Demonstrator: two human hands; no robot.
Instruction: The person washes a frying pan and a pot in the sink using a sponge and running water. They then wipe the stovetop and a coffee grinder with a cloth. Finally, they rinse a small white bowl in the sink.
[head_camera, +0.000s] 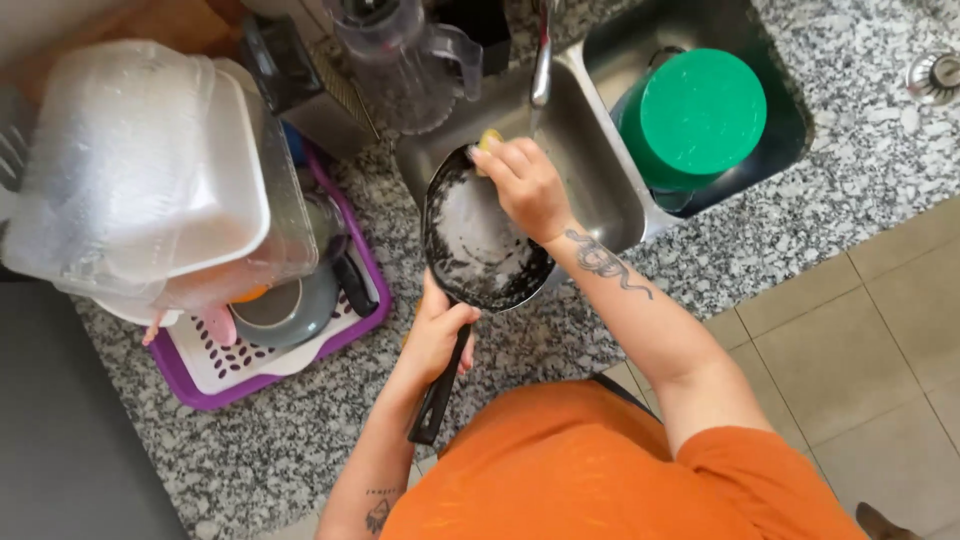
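A black frying pan (475, 240), soapy inside, is held over the left basin of a steel sink (590, 150). My left hand (437, 335) grips its black handle, which points toward my body. At the pan's far rim, my right hand (525, 185) presses a yellow sponge (490, 139), mostly hidden under the fingers. The tap spout (541, 60) hangs just above my right hand.
A green-lidded container (700, 115) fills the right basin. A purple and white dish rack (280, 345) on the granite counter (300, 440) holds dishes and stacked clear plastic containers (150, 170). A clear jug (400, 60) stands behind the sink. Tiled floor lies at the right.
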